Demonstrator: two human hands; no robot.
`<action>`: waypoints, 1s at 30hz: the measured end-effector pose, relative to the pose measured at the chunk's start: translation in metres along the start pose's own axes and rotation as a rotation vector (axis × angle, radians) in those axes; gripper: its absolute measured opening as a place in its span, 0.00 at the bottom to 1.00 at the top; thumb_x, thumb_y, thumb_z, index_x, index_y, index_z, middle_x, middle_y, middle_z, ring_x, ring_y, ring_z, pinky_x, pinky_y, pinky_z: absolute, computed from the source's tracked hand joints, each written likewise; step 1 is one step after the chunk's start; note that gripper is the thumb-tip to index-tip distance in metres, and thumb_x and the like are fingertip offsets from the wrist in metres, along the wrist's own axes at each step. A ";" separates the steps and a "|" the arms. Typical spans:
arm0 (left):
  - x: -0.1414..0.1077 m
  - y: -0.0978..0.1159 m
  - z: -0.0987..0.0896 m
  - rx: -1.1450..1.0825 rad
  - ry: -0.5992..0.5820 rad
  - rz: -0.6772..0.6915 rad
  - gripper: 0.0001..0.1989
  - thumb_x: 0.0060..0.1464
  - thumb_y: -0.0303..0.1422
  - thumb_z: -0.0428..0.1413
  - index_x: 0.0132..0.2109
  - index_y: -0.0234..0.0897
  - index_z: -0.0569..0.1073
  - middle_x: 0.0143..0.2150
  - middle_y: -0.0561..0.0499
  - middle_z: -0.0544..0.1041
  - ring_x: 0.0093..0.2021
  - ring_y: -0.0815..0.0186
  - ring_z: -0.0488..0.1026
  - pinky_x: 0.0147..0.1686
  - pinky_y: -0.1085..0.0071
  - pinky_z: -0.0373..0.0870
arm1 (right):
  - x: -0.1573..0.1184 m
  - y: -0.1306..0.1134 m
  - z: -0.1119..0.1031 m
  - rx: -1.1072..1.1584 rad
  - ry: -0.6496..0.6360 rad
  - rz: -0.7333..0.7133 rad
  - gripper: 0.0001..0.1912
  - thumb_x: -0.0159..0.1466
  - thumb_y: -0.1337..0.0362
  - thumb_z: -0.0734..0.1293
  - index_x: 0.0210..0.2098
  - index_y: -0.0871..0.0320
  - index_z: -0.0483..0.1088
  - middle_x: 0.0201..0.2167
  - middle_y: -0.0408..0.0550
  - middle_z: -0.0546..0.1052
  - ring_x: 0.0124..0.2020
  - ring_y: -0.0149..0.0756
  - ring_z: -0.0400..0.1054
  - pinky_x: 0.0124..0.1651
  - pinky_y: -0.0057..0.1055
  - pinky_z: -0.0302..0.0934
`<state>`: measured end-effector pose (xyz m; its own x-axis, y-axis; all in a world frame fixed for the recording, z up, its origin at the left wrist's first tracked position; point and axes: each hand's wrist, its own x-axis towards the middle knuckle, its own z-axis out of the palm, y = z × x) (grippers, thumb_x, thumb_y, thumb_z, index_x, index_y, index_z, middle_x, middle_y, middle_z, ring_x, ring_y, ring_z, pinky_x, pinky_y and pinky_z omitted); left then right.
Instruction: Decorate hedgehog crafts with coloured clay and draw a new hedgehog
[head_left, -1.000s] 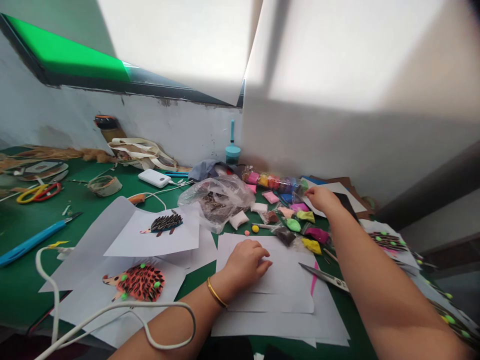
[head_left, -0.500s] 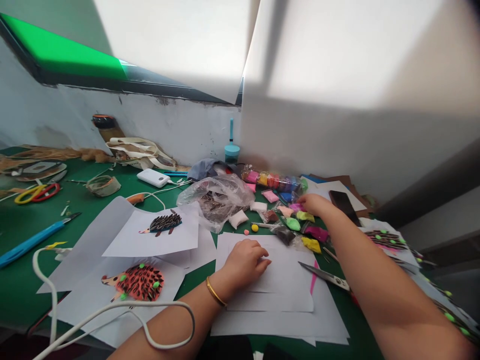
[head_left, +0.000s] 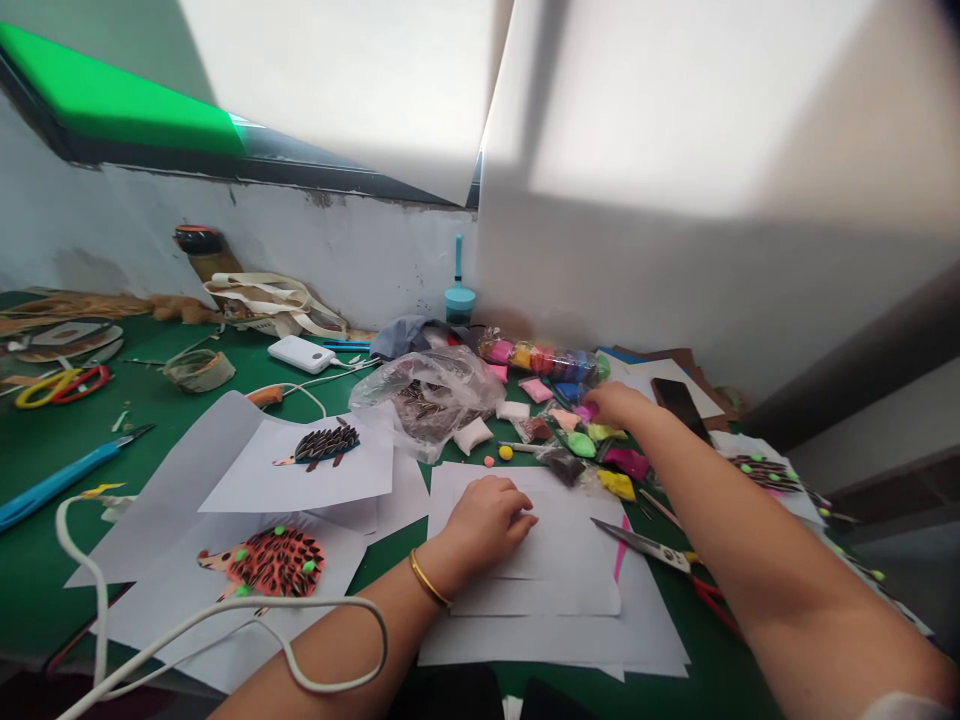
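The right hand [head_left: 616,405], beyond the paper stack [head_left: 551,600] and to its right, has its fingertips at a soft, glossy magenta packet [head_left: 586,411]; I cannot tell whether they pinch it or only touch it. The left hand [head_left: 489,525] lies on the stack's smooth white sheets, unclenched, fingers loosely bent. Just past the stack's far edge sit a small round yellow ball [head_left: 505,453], a pillow-shaped white packet [head_left: 473,436] and a crinkled, see-through plastic bag [head_left: 431,395] of dark, seed-like pieces. At the stack's right edge are a thin pink strip [head_left: 621,550] and metal-bladed scissors [head_left: 652,548]. To its left lies a coral hedgehog figure [head_left: 275,562], studded with dark slivers and green balls. Compared with a second ago, the right hand has moved leftward, uncovering more of the black phone [head_left: 677,403]; the left hand stays put.
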<state>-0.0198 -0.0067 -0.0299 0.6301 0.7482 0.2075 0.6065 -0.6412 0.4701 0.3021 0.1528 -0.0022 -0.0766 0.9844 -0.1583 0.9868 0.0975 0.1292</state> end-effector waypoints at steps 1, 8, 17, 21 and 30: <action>0.000 0.000 0.000 -0.001 -0.002 -0.002 0.09 0.57 0.36 0.58 0.41 0.38 0.80 0.39 0.47 0.79 0.43 0.59 0.74 0.45 0.64 0.67 | 0.000 -0.001 0.000 -0.003 0.005 -0.008 0.20 0.52 0.63 0.73 0.45 0.50 0.77 0.47 0.54 0.76 0.49 0.50 0.69 0.47 0.37 0.62; -0.001 -0.001 0.002 -0.015 0.000 -0.004 0.09 0.56 0.35 0.59 0.42 0.39 0.80 0.40 0.47 0.79 0.44 0.59 0.74 0.46 0.64 0.67 | -0.013 -0.007 -0.003 0.004 0.067 -0.029 0.16 0.52 0.63 0.73 0.41 0.51 0.74 0.44 0.51 0.77 0.49 0.48 0.68 0.46 0.35 0.60; -0.001 -0.003 0.005 0.003 -0.002 0.015 0.09 0.57 0.37 0.59 0.42 0.39 0.79 0.39 0.47 0.78 0.43 0.59 0.73 0.45 0.64 0.67 | -0.032 -0.001 -0.006 0.059 0.145 0.006 0.19 0.65 0.55 0.63 0.54 0.47 0.73 0.50 0.50 0.78 0.54 0.48 0.65 0.50 0.37 0.59; -0.001 -0.003 0.004 0.001 -0.012 0.014 0.09 0.57 0.37 0.59 0.42 0.38 0.79 0.39 0.47 0.78 0.43 0.59 0.73 0.46 0.64 0.67 | -0.029 -0.002 0.001 0.088 0.146 -0.015 0.19 0.67 0.58 0.61 0.55 0.49 0.73 0.54 0.49 0.76 0.54 0.44 0.66 0.53 0.35 0.59; -0.001 -0.002 0.002 0.001 -0.010 0.033 0.09 0.57 0.37 0.59 0.42 0.38 0.79 0.39 0.47 0.78 0.43 0.59 0.73 0.45 0.65 0.67 | -0.030 -0.018 -0.005 0.133 0.205 -0.026 0.20 0.66 0.57 0.63 0.55 0.53 0.73 0.54 0.53 0.75 0.55 0.44 0.66 0.55 0.34 0.58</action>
<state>-0.0208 -0.0065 -0.0327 0.6546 0.7248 0.2148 0.5857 -0.6660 0.4620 0.2862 0.1220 0.0048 -0.1158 0.9923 0.0442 0.9932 0.1161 -0.0049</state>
